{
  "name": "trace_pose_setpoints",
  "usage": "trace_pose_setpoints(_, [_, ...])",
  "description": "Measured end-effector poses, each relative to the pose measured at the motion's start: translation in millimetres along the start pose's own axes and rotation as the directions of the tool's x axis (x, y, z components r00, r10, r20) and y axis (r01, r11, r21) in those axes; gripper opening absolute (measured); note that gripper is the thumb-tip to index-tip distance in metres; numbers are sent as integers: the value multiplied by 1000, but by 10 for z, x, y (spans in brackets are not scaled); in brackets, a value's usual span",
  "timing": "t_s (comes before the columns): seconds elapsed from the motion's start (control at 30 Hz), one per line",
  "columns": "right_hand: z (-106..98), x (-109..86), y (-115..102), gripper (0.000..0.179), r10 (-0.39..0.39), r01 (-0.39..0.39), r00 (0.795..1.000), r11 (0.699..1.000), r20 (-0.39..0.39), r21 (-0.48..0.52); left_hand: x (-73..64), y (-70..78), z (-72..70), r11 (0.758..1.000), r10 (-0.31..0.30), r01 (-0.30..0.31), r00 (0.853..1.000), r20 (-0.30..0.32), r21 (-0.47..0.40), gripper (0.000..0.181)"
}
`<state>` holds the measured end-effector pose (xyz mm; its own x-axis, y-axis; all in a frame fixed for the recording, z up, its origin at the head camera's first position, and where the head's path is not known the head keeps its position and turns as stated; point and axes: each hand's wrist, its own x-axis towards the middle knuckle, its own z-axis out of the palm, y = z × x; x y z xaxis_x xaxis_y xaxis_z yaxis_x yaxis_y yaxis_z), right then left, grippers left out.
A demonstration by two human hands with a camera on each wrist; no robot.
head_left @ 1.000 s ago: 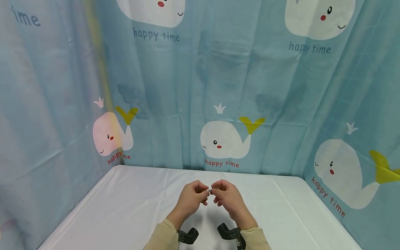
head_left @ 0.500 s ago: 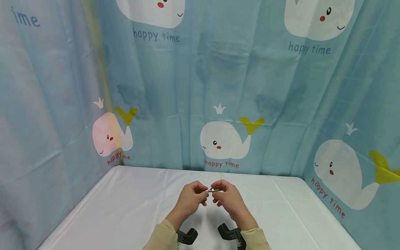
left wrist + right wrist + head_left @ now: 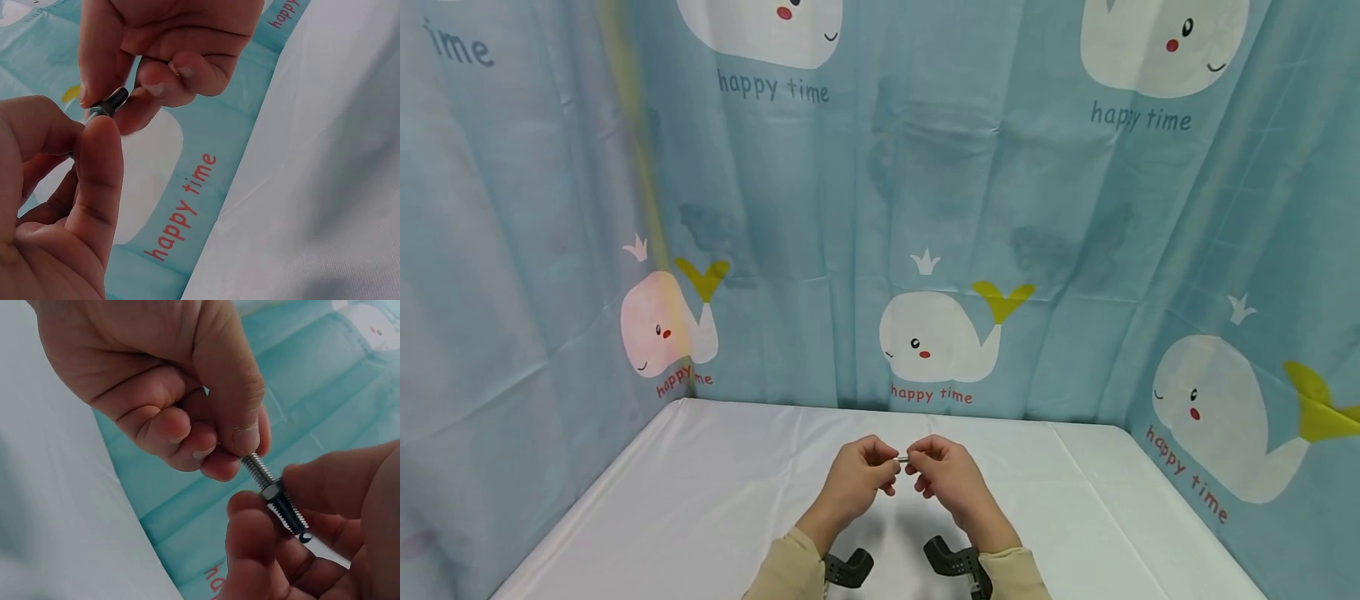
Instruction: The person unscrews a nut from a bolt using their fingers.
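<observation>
Held level between both hands in the head view is a small metal bolt (image 3: 255,469) with a coarse thread. A hex nut (image 3: 271,489) sits partway along it, the dark threaded end (image 3: 119,95) sticking out beyond. My left hand (image 3: 856,473) pinches one end of the bolt between thumb and forefinger, hiding that end. From the other side, my right hand (image 3: 949,477) pinches the nut with its thumb and a finger, as the right wrist view shows closely. The remaining fingers of both hands are curled loosely below.
Under the hands spreads a table with a white cloth (image 3: 715,492). A blue curtain (image 3: 820,333) with printed whales hangs around its back and sides. Black curved devices (image 3: 850,568) are strapped at both wrists, by the beige sleeves (image 3: 793,567).
Half a second ago the right fingers were spread further, baring the nut; now they have closed in over it again, as one second ago. The left hand keeps its pinch and place.
</observation>
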<state>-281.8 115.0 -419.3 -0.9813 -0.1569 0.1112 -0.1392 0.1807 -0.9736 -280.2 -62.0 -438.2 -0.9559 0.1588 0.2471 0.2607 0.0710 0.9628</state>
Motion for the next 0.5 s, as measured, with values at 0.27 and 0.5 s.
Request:
trace_pose_setpoints(0.27, [-19,7,23,33,10,-11,999,1000,51,19,20,-20,-13,1000,-3,3,1000,8,-5,8])
trace_pose_setpoints(0.5, [-16,16,25,20,-6,6,999,1000,39,8,36,-43,-21,1000,9,-9,1000,25,13,5])
